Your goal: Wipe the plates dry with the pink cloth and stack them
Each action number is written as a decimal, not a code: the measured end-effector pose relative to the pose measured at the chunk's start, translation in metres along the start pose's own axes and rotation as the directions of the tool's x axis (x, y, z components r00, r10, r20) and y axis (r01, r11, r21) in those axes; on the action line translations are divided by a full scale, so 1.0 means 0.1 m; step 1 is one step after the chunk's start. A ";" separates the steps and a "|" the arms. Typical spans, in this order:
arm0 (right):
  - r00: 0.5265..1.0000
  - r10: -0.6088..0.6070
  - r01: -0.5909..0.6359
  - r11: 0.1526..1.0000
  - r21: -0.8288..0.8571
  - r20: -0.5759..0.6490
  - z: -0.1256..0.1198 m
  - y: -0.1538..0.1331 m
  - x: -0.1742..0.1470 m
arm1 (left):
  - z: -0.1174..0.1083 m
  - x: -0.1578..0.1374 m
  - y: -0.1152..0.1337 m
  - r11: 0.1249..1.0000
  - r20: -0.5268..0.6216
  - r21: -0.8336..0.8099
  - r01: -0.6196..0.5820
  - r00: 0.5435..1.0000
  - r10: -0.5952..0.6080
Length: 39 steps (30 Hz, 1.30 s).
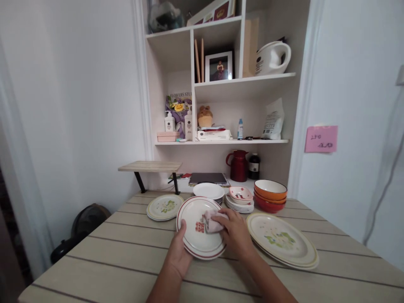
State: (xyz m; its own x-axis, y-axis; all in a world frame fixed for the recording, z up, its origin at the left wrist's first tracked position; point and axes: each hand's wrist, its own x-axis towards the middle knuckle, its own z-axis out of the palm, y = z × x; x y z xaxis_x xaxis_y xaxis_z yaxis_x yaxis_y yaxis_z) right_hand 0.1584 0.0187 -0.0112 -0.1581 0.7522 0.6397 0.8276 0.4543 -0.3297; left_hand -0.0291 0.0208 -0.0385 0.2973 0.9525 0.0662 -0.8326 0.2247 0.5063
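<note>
My left hand (180, 248) grips the red-rimmed plate (192, 239) at centre frame; my right hand (237, 230) holds a cloth (212, 222) against its face. Beyond, a pink dish (240, 194) sits on small plates (240, 208), beside stacked bowls (270, 197) right of centre. Floral plates (284, 240) lie lower right on the table (126, 263); shelves (246, 80) fill the top middle.

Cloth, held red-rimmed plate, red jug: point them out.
Cloth (212, 225): head view, bunched middle, below the fingers.
Red-rimmed plate (199, 227): head view, red printed symbol on its face.
Red jug (239, 167): head view, middle of its body.
</note>
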 end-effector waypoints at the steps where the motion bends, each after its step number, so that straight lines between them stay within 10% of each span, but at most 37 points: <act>1: 1.000 -0.006 0.006 1.000 -0.004 0.012 -0.01 -0.02 -0.01 | -0.02 0.01 0.02 1.000 0.010 -0.018 -0.024 1.000 0.024; 11: 0.942 -0.288 0.268 0.955 0.129 0.172 0.18 -0.48 -0.10 | -0.02 -0.03 -0.01 0.995 -0.019 0.043 0.089 0.996 -0.088; 24: 0.990 0.087 -0.106 0.978 -0.182 -0.108 -0.09 -0.08 0.02 | 0.25 -0.16 -0.08 0.982 0.075 0.046 0.181 0.980 -0.184; 32: 0.994 -0.105 0.109 0.986 -0.127 0.033 0.06 -0.30 -0.10 | 0.05 -0.06 0.07 0.995 0.056 -0.072 -0.063 0.996 0.067; 39: 0.962 -0.257 0.259 0.966 -0.006 0.092 0.17 -0.56 -0.14 | 0.04 -0.08 -0.01 0.996 -0.003 -0.008 0.092 0.996 -0.092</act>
State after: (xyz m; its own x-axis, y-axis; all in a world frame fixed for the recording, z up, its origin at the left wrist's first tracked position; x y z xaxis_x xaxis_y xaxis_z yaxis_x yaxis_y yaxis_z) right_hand 0.1052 -0.0091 -0.0142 -0.4144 0.6503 0.6367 0.7614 0.6309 -0.1488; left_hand -0.0289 0.0126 -0.0359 0.3712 0.9284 0.0169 -0.8056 0.3130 0.5030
